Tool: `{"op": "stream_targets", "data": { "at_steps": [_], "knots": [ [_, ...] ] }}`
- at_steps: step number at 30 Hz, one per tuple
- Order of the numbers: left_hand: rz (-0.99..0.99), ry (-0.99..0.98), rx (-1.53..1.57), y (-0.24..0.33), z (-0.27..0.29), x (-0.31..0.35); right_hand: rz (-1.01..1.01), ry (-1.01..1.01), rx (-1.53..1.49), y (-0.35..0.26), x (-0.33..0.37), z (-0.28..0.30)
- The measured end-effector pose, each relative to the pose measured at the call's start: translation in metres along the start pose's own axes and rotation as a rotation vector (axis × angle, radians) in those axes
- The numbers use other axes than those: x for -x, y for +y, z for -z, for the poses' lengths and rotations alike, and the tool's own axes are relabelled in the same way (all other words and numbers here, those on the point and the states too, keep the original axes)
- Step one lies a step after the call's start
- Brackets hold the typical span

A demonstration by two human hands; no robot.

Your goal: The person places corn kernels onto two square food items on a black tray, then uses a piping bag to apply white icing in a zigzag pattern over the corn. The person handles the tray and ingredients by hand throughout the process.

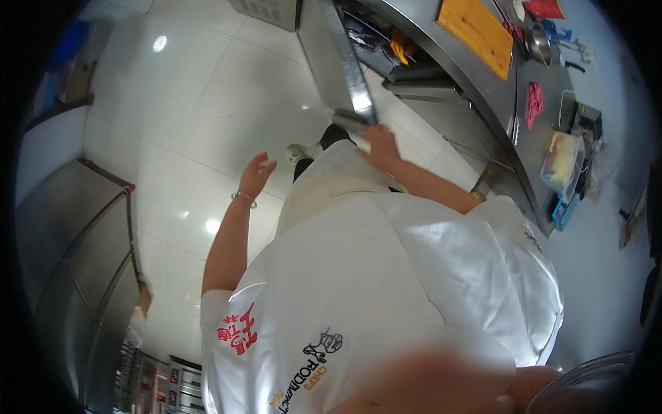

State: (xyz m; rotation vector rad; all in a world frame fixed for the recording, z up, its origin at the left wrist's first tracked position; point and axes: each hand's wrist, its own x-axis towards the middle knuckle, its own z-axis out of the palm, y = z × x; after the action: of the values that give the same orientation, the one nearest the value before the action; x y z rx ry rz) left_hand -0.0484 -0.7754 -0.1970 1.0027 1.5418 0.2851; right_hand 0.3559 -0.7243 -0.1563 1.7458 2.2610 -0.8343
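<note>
Head view: we look steeply down over a white chef's jacket (386, 276) that fills the lower middle of the picture, with both bare forearms reaching away from us toward the floor.
Right hand: our right hand (379, 146) lies on the lower end of a long steel door (338, 58); fingers (372, 131) bent down over its edge, touching the metal. We cannot tell whether they truly clamp it.
Steel door: it runs from the top middle down to the hand, shiny, standing out from the steel desk (496, 90) on the right.
Left hand: our left hand (256, 174) hangs in the air over the floor, fingers apart and holding nothing; a thin bracelet (243, 198) sits on the wrist.
Shoes: a dark shoe (336, 134) shows just beside the right hand, a pale shoe (296, 153) between the two hands.
Jacket marks: red characters on the left sleeve, a small black and yellow cook emblem low on the front.
Desk things: an orange cutting board (477, 33) at the top, a steel bowl (538, 43) near it, a pink cloth (534, 103) further down, then a clear bag (562, 162) with yellow contents and a blue box (563, 210) at the near end.
Floor: pale glossy tiles (207, 90) with lamp glints.
Left edge: a tall steel cabinet (76, 248).
</note>
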Motion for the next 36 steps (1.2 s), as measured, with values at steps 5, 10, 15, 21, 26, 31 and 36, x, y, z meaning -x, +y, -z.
{"op": "stream_targets", "data": {
  "at_steps": [5,10,15,21,26,31,36],
  "knots": [
    [-0.207,0.125,-0.063,0.09,-0.014,-0.091,0.295,-0.078,-0.261,-0.034,-0.029,0.008],
    [-0.283,0.642,-0.652,0.099,0.037,-0.147,0.066,-0.255,-0.285,0.034,-0.125,-0.031],
    [-0.351,0.629,-0.818,0.093,0.113,-0.161,-0.084,-0.375,-0.211,0.116,-0.272,-0.092],
    [-0.322,0.586,-0.893,0.109,0.141,-0.172,-0.099,-0.122,0.31,0.22,-0.542,-0.136],
    [-0.304,0.543,-0.914,0.098,0.167,-0.187,-0.061,0.009,0.416,0.293,-0.665,-0.166],
    [-0.337,0.549,-0.998,0.107,0.175,-0.195,0.097,0.133,0.698,0.271,-0.629,-0.176],
    [-0.452,0.598,-0.926,0.101,0.163,-0.184,-0.057,0.326,-0.244,0.15,-0.43,-0.176]
  ]
}}
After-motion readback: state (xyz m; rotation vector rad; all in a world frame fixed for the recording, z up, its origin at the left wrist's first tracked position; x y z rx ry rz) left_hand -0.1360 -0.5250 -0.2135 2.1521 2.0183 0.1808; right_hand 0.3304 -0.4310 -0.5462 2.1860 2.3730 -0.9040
